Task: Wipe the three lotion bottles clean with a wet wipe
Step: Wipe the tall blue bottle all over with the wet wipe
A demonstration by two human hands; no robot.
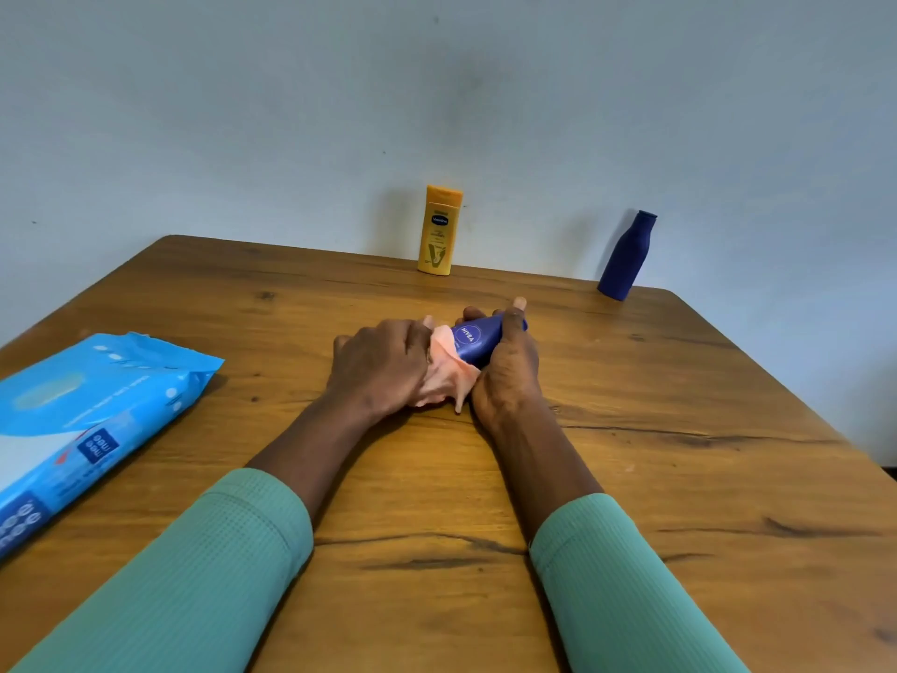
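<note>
Lotion bottle no. 1, the small blue bottle [478, 340] w/ a round white-lettered logo, lies tilted at centre frame, just above the wooden table [679, 429]. Right hand [507, 366] is wrapped round it from the right side, fingers curled over the far edge, thumb across the top. Left hand [383, 369] sits just left of it, closed on a crumpled pale wipe [449, 376] that's pressed against the bottle's near end; part of the wipe hangs down to the tabletop between the two hands. Can't tell how much of the bottle the wipe covers, since the hands hide that side.

Yellow bottle [439, 230] stands upright at the table's far edge, top centre of frame, next to the wall [291, 114]. Dark blue bottle [626, 255] stands at the far right corner, upper right, well apart from the yellow one; it looks tilted, prob. lens distortion. Light blue wipes pack [92, 420] lies flat at left of frame. Both forearms wear green sleeves [213, 565].
</note>
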